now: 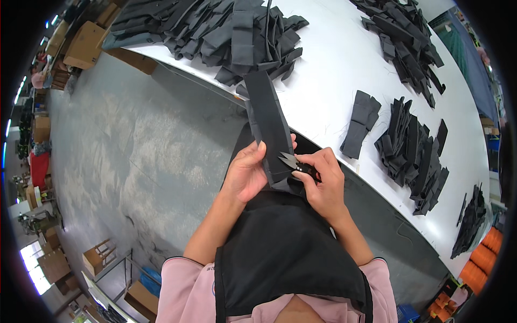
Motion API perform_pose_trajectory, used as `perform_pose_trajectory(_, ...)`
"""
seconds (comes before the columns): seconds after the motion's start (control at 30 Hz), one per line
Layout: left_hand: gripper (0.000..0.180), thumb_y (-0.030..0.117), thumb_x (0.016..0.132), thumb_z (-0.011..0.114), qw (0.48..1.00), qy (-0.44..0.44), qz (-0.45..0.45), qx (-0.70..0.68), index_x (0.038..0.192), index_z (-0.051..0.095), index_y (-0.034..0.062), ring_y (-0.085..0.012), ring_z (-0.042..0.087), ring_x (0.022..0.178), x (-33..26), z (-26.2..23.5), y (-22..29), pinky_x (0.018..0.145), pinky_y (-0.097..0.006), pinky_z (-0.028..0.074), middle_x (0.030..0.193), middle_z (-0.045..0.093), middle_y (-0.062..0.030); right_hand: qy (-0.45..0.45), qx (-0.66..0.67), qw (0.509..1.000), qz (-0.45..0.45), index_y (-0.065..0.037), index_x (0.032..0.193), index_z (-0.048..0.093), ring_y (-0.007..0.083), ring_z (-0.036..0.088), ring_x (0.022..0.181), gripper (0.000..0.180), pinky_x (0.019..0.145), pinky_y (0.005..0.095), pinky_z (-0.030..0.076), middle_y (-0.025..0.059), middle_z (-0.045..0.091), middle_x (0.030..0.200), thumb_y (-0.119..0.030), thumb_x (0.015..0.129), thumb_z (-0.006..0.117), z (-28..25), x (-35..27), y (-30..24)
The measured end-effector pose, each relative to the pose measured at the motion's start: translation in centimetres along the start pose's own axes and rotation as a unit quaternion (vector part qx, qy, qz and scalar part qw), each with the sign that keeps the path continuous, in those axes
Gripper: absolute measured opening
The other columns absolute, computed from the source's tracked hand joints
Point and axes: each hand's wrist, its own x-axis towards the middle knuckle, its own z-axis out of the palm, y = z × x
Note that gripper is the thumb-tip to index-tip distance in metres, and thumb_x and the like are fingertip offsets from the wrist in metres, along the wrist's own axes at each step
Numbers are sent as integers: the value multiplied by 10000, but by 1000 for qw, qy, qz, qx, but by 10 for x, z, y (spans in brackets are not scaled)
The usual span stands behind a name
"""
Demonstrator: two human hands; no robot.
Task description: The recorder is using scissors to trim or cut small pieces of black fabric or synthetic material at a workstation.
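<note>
1. The left hand (249, 171) has its grip clenched on a long black fabric strip (267, 118), fingers wrapped over the strip's left edge near its lower end.
2. The strip rises from the hands at a slight tilt, its upper end reaching over the edge of the white surface (334, 75).
3. The right hand (323, 180) grips a small pair of thread snips (293, 163), pinched between thumb and fingers, the metal blades pointing left onto the strip's lower right edge.
4. The two hands sit close together, just in front of the surface's near edge and above a black apron (285, 253) worn over a pink shirt (180, 290).
5. On the surface, a large heap of black fabric pieces (215, 27) lies at the far left, touching the strip's upper end.
6. A second heap (404, 43) lies at the far right.
7. A small folded stack (361, 121) rests just beside a fanned pile of strips (417, 156), right of the hands.
8. Cardboard boxes (86, 43) stand on the grey floor (134, 151) at the left.
</note>
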Motion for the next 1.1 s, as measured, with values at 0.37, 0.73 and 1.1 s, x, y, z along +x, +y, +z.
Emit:
perform_pose_trajectory(0.37, 444, 196, 964, 484, 999, 20, -14, -35, 1314, 396, -63, -330, 468, 1233, -2, -2, -5, 1040, -445, 410, 1347, 443, -229, 3, -110, 988, -108, -74, 954, 670, 220, 575, 619, 303, 553, 306, 463, 65, 563, 742, 11, 671, 736, 13, -2, 3)
perform_pose_trajectory(0.73, 411, 187, 956, 493, 998, 67, -6, 3, 1281, 432, -58, -288, 551, 1123, -2, -2, -4, 986, -431, 459, 1248, 527, -194, 67, -29, 996, -58, -43, 925, 661, 226, 579, 622, 252, 568, 317, 487, 74, 564, 775, 8, 688, 727, 6, -12, 5)
perform_pose_trajectory(1.1, 380, 158, 961, 469, 996, 72, -17, -46, 1260, 441, -76, -307, 589, 1058, -1, -5, -3, 931, -445, 501, 1203, 549, -212, 67, -76, 993, -59, -49, 955, 650, 214, 566, 613, 291, 551, 287, 469, 76, 556, 783, 3, 682, 735, -3, -18, 14)
